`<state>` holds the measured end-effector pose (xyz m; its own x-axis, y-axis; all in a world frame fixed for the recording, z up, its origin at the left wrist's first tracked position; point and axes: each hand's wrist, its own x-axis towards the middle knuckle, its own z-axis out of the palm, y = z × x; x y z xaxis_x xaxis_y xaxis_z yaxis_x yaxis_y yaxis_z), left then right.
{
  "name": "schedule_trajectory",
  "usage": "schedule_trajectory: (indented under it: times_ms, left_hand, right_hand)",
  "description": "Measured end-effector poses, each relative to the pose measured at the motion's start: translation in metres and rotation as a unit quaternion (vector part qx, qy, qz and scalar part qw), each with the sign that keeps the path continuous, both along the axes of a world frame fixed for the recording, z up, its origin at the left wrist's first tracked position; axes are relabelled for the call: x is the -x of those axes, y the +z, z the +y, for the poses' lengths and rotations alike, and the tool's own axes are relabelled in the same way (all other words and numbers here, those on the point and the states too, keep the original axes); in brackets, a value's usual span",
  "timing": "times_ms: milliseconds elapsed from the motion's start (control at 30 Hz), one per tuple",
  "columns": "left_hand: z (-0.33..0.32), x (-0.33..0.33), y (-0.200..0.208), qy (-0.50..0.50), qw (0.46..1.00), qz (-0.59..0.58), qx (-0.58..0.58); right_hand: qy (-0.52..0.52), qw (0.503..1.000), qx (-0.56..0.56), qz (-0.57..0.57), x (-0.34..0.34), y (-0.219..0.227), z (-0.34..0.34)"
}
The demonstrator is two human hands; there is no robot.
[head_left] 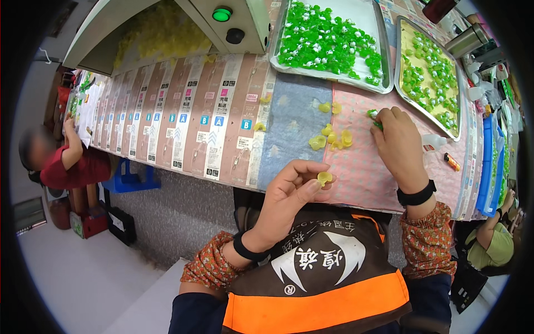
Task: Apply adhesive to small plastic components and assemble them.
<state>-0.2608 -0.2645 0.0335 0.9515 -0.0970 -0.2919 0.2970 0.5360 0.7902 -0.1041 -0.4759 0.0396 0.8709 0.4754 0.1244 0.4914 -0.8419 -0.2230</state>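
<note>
My left hand, closed in a pinch near the table's front edge, holds a small translucent yellow cup-shaped piece with its hollow side up. Farther right, my right hand reaches over the pink cloth, its fingers curled down at a small green-and-white piece. The fingertips partly hide that piece. Between the hands, several loose yellow pieces lie on the cloth. Beyond them stands a metal tray heaped with green pieces with white balls, and a second tray at the right holds similar green ones.
At the back left, a pale machine housing with a lit green button covers a yellow heap. A small bottle and a battery-like cylinder lie right of my right hand. A blue bin and other people flank the table.
</note>
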Motion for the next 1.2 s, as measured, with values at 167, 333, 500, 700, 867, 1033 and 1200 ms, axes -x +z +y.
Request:
schedule_trajectory:
  times_ms: [167, 333, 500, 700, 867, 1033, 1200]
  left_hand:
    - [-0.001, 0.001, 0.0, 0.003, 0.999, 0.021, 0.029]
    - [-0.002, 0.002, -0.003, 0.0, 0.997, 0.039, 0.063]
    - [-0.005, 0.004, -0.008, 0.004, 0.996, 0.041, 0.073]
    - [-0.011, 0.004, -0.008, 0.009, 0.998, 0.024, 0.054]
    - [-0.018, 0.003, -0.007, 0.019, 0.999, -0.004, 0.032]
    - [-0.023, 0.006, -0.008, 0.027, 0.999, -0.038, 0.01]
    - [-0.024, 0.008, -0.006, 0.025, 0.994, -0.086, -0.055]
  right_hand:
    - [0.007, 1.0, -0.004, 0.018, -0.003, -0.011, -0.005]
    - [0.002, 0.999, -0.004, 0.052, 0.004, -0.002, -0.011]
    - [0.006, 0.997, -0.051, 0.056, 0.014, 0.011, -0.02]
    - [-0.059, 0.975, -0.174, 0.129, 0.04, 0.025, -0.019]
    - [-0.114, 0.775, -0.486, 0.388, 0.082, 0.048, -0.003]
    - [-0.099, 0.69, -0.571, 0.434, 0.108, 0.041, 0.014]
    - [-0.09, 0.703, -0.57, 0.415, 0.114, 0.034, 0.015]
